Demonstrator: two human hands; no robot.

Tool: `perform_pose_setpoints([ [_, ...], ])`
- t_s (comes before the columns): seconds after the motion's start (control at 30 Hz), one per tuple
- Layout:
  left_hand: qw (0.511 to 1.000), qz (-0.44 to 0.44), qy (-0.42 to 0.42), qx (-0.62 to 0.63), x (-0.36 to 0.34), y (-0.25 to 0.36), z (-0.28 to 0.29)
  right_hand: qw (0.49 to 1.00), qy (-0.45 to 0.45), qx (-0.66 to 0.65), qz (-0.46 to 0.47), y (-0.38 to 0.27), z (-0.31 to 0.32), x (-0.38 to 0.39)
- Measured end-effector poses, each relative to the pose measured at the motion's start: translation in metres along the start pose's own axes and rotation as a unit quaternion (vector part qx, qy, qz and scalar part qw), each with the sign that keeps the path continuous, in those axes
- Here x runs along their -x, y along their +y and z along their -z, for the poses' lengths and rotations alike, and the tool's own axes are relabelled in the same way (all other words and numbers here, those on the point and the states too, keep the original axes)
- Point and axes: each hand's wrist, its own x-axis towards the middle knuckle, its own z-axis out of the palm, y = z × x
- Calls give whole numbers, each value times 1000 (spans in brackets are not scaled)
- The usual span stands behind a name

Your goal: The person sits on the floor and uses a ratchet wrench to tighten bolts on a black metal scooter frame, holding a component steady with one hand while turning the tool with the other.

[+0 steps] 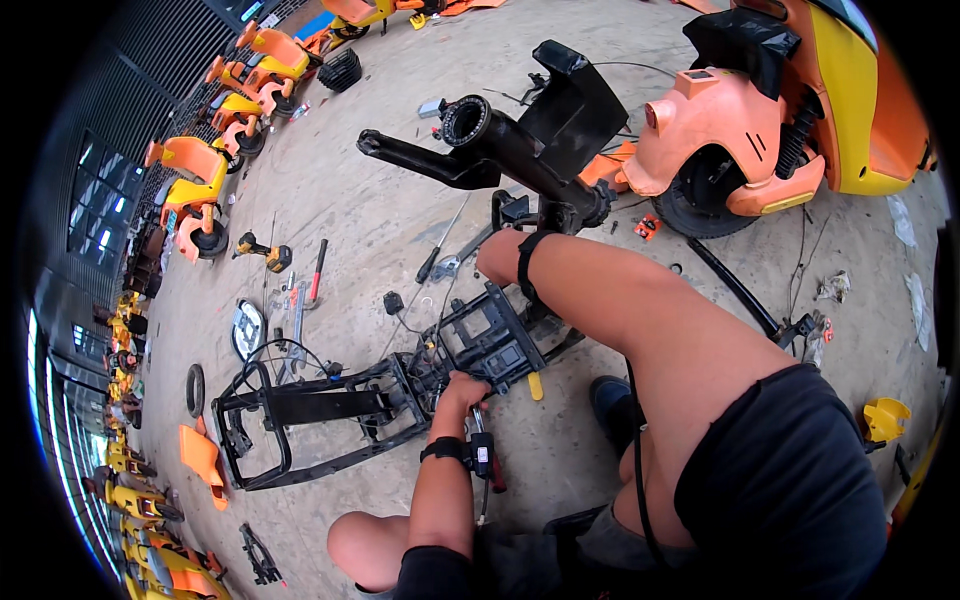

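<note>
A black scooter frame (330,405) lies on the concrete floor before me, its head tube (468,122) and a dark front panel (575,115) rising at the far end. My left hand (465,388) is closed at the near edge of the frame's middle section (490,345); what its fingers hold is hidden. Just below it shows a red-handled tool (498,472), partly covered by the box strapped at my wrist. My right hand (497,256) reaches across to the base of the upright front part, beside a black bracket (512,210). Its fingers are turned away and hidden.
Left of the frame lie a cordless drill (264,252), a red-handled hammer (319,270), wrenches (296,320) and an orange panel (202,460). Beyond the frame is a screwdriver (428,265). An orange and yellow scooter (730,150) stands far right; a black tube (735,285) lies near it.
</note>
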Motion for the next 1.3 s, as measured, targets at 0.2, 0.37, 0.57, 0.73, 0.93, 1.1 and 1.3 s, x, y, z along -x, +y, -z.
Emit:
perform_pose_setpoints([
  [0.2,996,44,-20,73,-17,-9,-2,1000,8,-8,-8,0,3,4],
  [0.37,924,101,-5,368,-26,-35,-13,1000,14,2,1,3,-4,-2],
  [0.57,955,76,65,281,-6,-35,-9,1000,5,2,0,-16,2,-10],
  [0.73,958,-89,226,-149,16,-8,-33,1000,-14,1,23,-24,9,-11],
  [0.93,930,-142,171,-295,22,-2,-27,1000,-4,19,6,-45,14,-18],
  [1.1,869,-263,127,-399,17,-4,-8,999,-22,25,34,-42,5,-24],
  [1.3,813,-359,140,-437,9,-9,-2,995,-85,60,-12,-25,-1,-22],
])
